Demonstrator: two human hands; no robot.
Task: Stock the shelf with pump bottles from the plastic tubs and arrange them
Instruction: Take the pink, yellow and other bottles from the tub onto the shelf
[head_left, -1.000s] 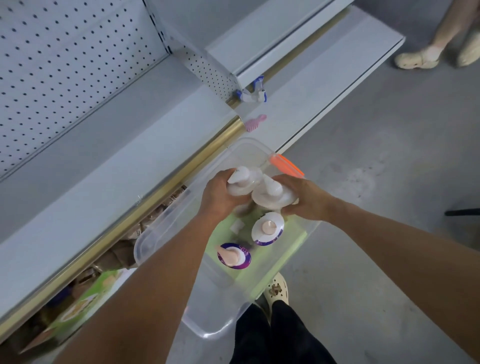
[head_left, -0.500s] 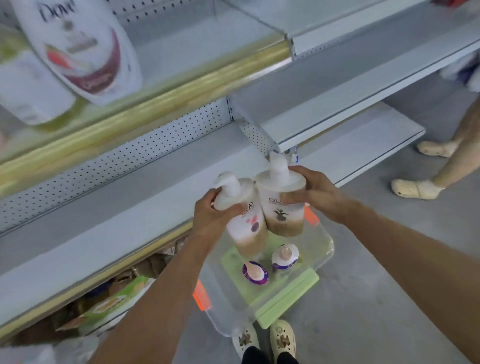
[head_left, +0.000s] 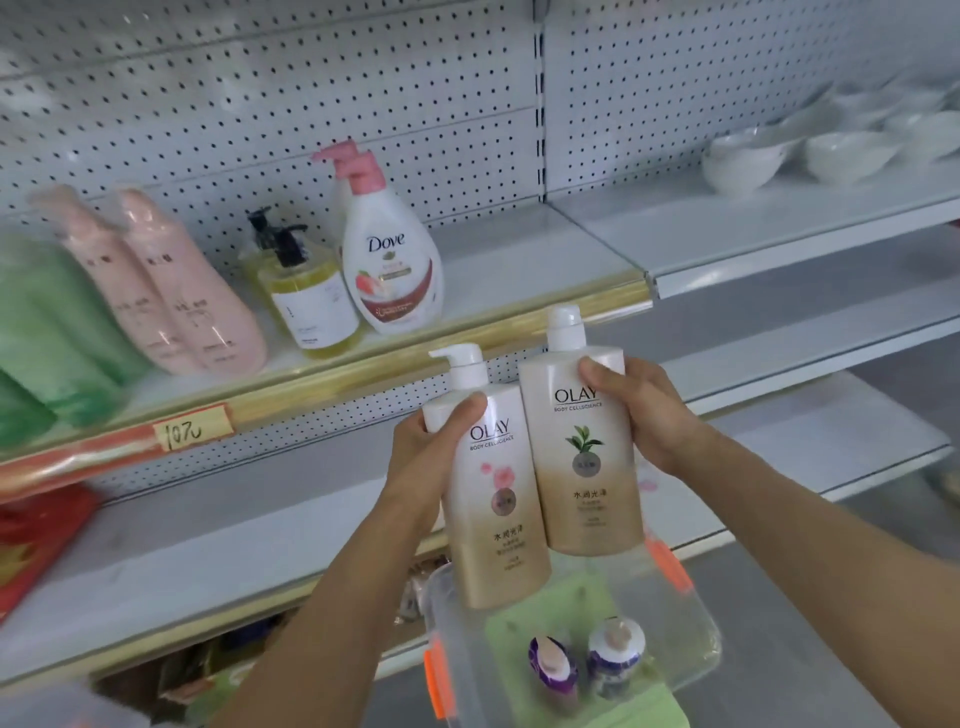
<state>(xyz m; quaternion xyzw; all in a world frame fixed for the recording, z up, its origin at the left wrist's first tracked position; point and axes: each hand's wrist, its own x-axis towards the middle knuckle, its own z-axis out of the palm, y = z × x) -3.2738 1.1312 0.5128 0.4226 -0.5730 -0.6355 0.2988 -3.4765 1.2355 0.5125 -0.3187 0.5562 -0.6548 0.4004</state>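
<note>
Lifted clear of tub (head_left: 696, 660) toward shelf (head_left: 519, 291): L hand (head_left: 415, 457) gripping pink-flower Olay bottle (head_left: 498, 493), R hand (head_left: 649, 415) gripping green-leaf Olay bottle (head_left: 584, 457), both looking full/heavy, rigid, slick — gripping upper body, not pump.

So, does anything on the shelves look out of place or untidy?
Nothing is spilled or damaged. The one oddity is white bowls on the next shelf, beside the toiletries. The Dove bottle and its neighbours only seem to lean, likely from the wide lens.
</note>
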